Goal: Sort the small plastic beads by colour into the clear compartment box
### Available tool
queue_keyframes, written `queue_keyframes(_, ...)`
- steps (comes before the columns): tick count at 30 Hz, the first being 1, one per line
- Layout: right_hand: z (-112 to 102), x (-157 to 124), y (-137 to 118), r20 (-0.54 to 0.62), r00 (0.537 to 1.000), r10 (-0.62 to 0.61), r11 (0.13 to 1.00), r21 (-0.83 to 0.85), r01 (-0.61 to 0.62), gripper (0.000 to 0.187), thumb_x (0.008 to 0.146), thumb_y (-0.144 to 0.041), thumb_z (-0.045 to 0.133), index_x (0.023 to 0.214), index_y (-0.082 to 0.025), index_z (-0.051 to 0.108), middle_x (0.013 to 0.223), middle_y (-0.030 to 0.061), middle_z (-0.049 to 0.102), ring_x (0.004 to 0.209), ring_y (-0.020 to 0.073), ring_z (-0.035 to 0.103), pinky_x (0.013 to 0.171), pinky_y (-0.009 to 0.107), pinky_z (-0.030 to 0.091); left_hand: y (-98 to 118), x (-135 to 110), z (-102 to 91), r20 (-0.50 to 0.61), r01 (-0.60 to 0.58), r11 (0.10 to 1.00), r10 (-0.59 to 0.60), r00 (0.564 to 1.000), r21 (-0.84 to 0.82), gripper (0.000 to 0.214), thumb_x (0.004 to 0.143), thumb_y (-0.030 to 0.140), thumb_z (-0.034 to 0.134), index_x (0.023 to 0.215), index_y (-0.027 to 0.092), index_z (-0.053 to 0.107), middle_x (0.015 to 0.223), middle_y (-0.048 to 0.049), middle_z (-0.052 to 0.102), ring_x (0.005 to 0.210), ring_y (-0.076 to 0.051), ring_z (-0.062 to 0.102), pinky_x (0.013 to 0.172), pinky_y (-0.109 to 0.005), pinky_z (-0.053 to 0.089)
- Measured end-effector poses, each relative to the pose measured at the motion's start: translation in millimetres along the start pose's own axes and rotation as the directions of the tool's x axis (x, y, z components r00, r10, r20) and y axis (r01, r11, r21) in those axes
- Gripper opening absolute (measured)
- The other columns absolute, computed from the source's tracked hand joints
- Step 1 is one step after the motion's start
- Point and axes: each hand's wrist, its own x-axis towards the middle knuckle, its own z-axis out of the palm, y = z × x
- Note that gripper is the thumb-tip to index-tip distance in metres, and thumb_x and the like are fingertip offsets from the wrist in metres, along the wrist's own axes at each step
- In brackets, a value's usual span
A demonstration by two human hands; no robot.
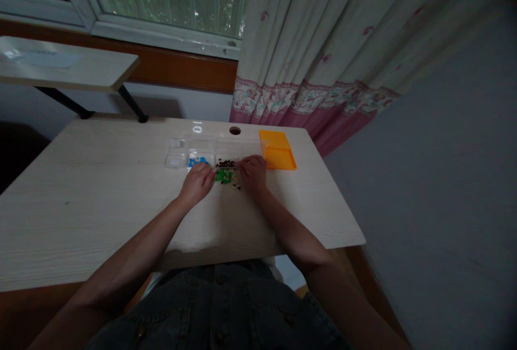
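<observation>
My left hand (197,183) has its fingers curled together at the front edge of a clear compartment tray (176,162), beside the small green pieces (223,176). What it pinches, if anything, is too small to tell. Opposite it, my right hand (253,172) is closed, fingertips by the small dark brown pieces (225,163) in one compartment and close to the orange tray. Small blue pieces (197,161) fill another compartment behind my left hand. Green pieces lie on the table in front of the clear tray, with a few pale and black bits (236,183) beside them.
An open orange tray (278,151) lies at the right on the pale wooden table (121,194). Behind are a round cable hole (235,131) and a curtain (283,70). A raised shelf (92,72) on black legs stands at the back left.
</observation>
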Motion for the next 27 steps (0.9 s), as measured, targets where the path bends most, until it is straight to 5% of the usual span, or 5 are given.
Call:
queue_keyframes(15, 2.8, 1.1, -0.7, 0.088, 0.992, 0.087, 0.996, -0.012, -0.087, 0.022, 0.097, -0.03, 0.057, 0.105, -0.024, 0.077, 0.104, 0.0059, 0.071, 0.107, 0.022, 0.053, 0.099, 0.038, 0.033, 1.2, -0.7, -1.3, 0.037, 0.039, 0.997, -0.037, 0.999, -0.062, 0.034, 0.101, 0.03, 0.039, 0.078, 0.018, 0.06, 0.079, -0.0068, 0.056, 0.083, -0.023, 0.052, 0.08, -0.039, 0.044)
queue_keyframes(20, 4.9, 0.6, 2.6, 0.07, 0.996, 0.057, 0.998, 0.004, -0.058, 0.022, 0.097, -0.029, 0.057, 0.105, -0.024, 0.077, 0.102, 0.0062, 0.071, 0.104, 0.022, 0.054, 0.097, 0.038, 0.035, 2.1, -2.5, -3.0, 0.121, -0.015, 0.997, 0.024, 0.992, -0.069, 0.016, 0.094, 0.032, 0.056, 0.097, 0.019, 0.066, 0.091, -0.0071, 0.061, 0.093, -0.024, 0.055, 0.086, -0.04, 0.046)
queue_keyframes(27, 7.6, -0.5, 3.2, 0.038, 0.999, 0.037, 0.999, 0.007, -0.037, 0.02, 0.096, -0.028, 0.058, 0.101, -0.023, 0.077, 0.1, 0.007, 0.071, 0.101, 0.0219, 0.055, 0.094, 0.038, 0.037, 4.2, -4.7, 2.8, 0.224, -0.067, 0.997, 0.056, 0.973, 0.039, 0.021, 0.088, 0.038, 0.067, 0.1, 0.021, 0.066, 0.099, -0.0083, 0.061, 0.099, -0.027, 0.054, 0.09, -0.043, 0.045)
